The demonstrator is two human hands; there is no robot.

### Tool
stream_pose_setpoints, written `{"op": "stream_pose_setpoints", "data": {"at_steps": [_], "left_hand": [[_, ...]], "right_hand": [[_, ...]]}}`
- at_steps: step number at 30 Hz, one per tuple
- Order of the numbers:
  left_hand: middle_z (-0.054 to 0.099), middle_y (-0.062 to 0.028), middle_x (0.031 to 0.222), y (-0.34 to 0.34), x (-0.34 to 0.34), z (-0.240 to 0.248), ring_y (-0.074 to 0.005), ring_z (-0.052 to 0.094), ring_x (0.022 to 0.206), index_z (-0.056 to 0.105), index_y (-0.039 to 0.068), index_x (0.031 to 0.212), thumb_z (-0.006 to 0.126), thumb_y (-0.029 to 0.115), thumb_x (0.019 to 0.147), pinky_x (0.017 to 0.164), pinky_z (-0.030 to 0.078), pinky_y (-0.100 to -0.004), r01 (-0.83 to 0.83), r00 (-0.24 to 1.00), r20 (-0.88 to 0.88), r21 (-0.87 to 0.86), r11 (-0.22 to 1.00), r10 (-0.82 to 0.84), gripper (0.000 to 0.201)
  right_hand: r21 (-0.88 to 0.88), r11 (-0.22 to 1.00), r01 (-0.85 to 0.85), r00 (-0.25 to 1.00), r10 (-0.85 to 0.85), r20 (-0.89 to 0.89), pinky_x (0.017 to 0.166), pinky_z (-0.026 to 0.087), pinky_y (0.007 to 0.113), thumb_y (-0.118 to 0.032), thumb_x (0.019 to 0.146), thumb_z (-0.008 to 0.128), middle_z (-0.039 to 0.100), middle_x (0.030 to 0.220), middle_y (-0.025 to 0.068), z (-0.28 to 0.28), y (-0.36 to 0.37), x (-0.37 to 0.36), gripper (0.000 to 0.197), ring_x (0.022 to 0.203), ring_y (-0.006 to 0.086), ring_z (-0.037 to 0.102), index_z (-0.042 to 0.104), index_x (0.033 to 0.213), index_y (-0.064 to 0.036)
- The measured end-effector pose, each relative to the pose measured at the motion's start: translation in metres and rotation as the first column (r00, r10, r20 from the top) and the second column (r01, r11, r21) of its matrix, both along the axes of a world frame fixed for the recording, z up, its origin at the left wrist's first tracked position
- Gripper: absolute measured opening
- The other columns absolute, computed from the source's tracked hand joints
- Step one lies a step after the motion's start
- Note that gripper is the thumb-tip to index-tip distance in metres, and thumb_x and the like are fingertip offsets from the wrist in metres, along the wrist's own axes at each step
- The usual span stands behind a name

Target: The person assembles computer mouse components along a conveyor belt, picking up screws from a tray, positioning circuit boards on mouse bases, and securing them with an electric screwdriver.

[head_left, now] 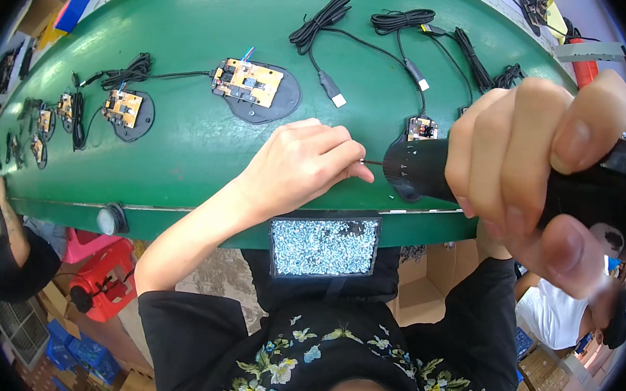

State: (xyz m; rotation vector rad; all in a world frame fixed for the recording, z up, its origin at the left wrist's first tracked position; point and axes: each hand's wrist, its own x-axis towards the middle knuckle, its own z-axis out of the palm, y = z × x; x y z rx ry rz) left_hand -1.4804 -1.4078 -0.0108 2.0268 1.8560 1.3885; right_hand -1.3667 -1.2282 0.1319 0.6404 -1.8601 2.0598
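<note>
A black electric screwdriver (419,167) lies level in the grip of my right hand (530,143), large and close to the camera, its thin bit pointing left. At the bit's tip my left hand (297,165) pinches a tiny metal piece that looks like a screw; the fingers mostly hide it. Below the hands, at the table's near edge, sits a dark tray (377,252) full of small silvery pieces like screws. A black mouse base with a circuit board (422,129) is partly covered by the screwdriver. Beyond my left hand rests another mouse base (281,83) with a tan board.
Several more mouse bases (142,119) with boards and coiled cables line the green table (182,174) to the left. Black cable bundles (326,24) lie at the far side. A round white-topped knob (111,220) juts from the near edge. Other people sit at both sides.
</note>
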Motion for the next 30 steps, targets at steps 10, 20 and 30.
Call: {"op": "stream_pose_setpoints", "data": {"at_steps": [10,20,30], "left_hand": [[0.070,-0.0084,0.080,-0.021,-0.014,0.017,-0.0255,0.069,0.067,0.070,0.003,0.088,0.085,0.003,0.075,0.059,0.054,-0.0335,-0.086,0.988,0.130,-0.013,0.996,0.087,0.020],[0.068,-0.0013,0.086,0.006,0.047,0.012,-0.0221,0.067,0.076,0.072,0.009,0.092,0.074,0.002,0.073,0.069,0.055,-0.0367,0.242,0.968,-0.016,-0.219,0.945,-0.251,0.020],[0.063,-0.0052,0.087,0.036,0.094,0.042,-0.0231,0.068,0.082,0.063,0.007,0.085,0.072,0.010,0.073,0.069,0.054,-0.0385,0.141,0.926,-0.287,-0.343,0.929,-0.247,0.015]], "right_hand": [[0.097,0.994,-0.059,0.998,0.055,0.036,0.054,0.043,0.028,-0.019,0.091,0.071,0.056,0.077,-0.0001,0.000,-0.002,-0.016,0.042,0.056,0.0113,0.052,0.044,0.122,-0.0075],[-0.144,0.976,0.163,0.976,-0.180,-0.118,0.056,0.042,0.027,-0.019,0.092,0.065,0.054,0.078,0.0002,0.013,0.067,0.020,0.038,0.057,0.0103,0.050,0.046,0.123,-0.0056],[-0.196,0.971,0.138,0.967,-0.175,-0.185,0.057,0.042,0.027,-0.017,0.094,0.062,0.054,0.080,0.0002,0.037,0.088,0.054,0.036,0.059,0.0097,0.050,0.047,0.123,-0.0047]]}}
